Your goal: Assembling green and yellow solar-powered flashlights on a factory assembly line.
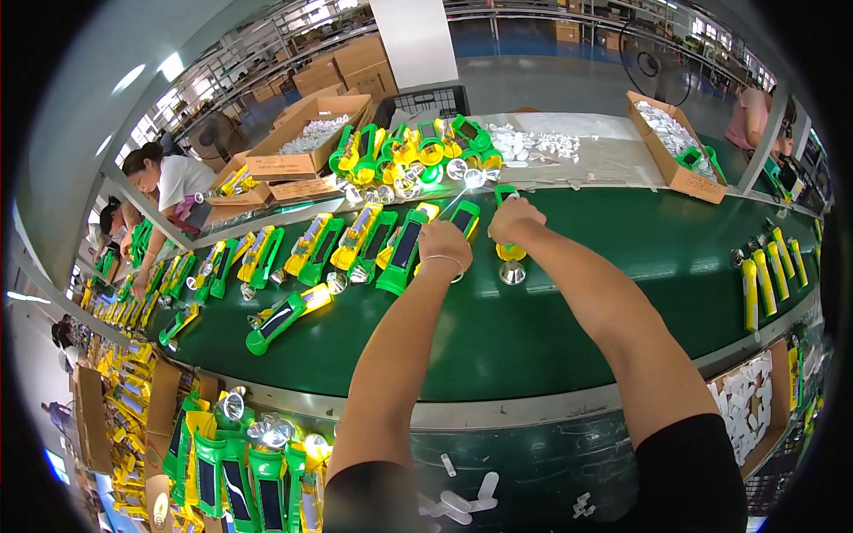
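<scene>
My left hand (pixel 444 246) is closed at a green flashlight body (pixel 464 217) with a dark panel. Its fingers partly hide the body's lower end. My right hand (pixel 517 219) grips a green and yellow flashlight, whose silvery reflector (pixel 512 272) shows below the fingers and whose green end sticks out above. Left of my left hand, a green flashlight with a dark panel (pixel 405 245) lies against a yellow part. More unjoined green and yellow flashlights run leftward along the green belt (pixel 569 355). One, with a lit yellow part (pixel 315 299), lies apart nearer me.
Flashlights with reflectors are heaped (pixel 418 147) on the far ledge beside loose white pieces (pixel 533 144). Cardboard boxes of small parts (pixel 306 138) (pixel 675 142) flank them. Yellow bodies (pixel 764 275) lie at right. Near me are more flashlights (pixel 240 471) and a white-parts box (pixel 751 409). Co-workers (pixel 182 182) sit at left.
</scene>
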Motion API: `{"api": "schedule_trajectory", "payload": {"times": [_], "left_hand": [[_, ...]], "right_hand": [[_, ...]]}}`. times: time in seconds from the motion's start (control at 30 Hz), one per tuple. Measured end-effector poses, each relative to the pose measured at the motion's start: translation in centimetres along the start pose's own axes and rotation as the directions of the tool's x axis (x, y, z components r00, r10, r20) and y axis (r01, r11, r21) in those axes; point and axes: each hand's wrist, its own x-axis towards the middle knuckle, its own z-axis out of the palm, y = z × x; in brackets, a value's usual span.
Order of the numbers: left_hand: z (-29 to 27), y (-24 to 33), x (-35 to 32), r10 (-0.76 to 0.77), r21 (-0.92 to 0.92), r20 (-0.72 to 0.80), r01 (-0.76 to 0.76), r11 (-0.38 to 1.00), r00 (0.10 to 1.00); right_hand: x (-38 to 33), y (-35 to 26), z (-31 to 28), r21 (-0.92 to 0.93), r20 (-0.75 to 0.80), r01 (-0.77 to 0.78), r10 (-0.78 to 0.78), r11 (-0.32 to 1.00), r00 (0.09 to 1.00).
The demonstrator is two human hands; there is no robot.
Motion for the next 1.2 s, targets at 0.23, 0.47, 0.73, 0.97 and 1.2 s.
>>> {"api": "schedule_trajectory", "payload": {"times": [0.23, 0.47, 0.73, 0.97, 1.2], "left_hand": [[0.2, -0.4, 0.0, -0.045, -0.059, 0.109, 0.051, 0.997, 0.993], [-5.0, -1.5, -1.5, 0.008, 0.105, 0.119, -0.020, 0.994, 0.993], [-3.6, -6.0, -0.3, -0.191, 0.139, 0.223, 0.163, 0.977, 0.956], [-5.3, -5.1, 1.0, -0.079, -0.029, 0.015, 0.079, 0.996, 0.997], [-3.8, -3.3, 3.4, -0.086, 0.112, 0.004, 0.085, 0.990, 0.996]], "right_hand": [[-0.7, -0.5, 1.8, -0.012, -0.198, 0.108, -0.108, 0.994, 0.974], [-0.2, 2.4, 0.8, 0.207, -0.132, 0.124, -0.098, 0.970, 0.986], [-0.2, 1.8, 0.7, 0.234, -0.139, 0.111, -0.080, 0.966, 0.987], [-0.4, 2.6, 0.7, 0.200, -0.128, 0.156, -0.132, 0.967, 0.983], [0.6, 3.1, 0.5, 0.223, -0.106, 0.132, -0.110, 0.966, 0.988]]}}
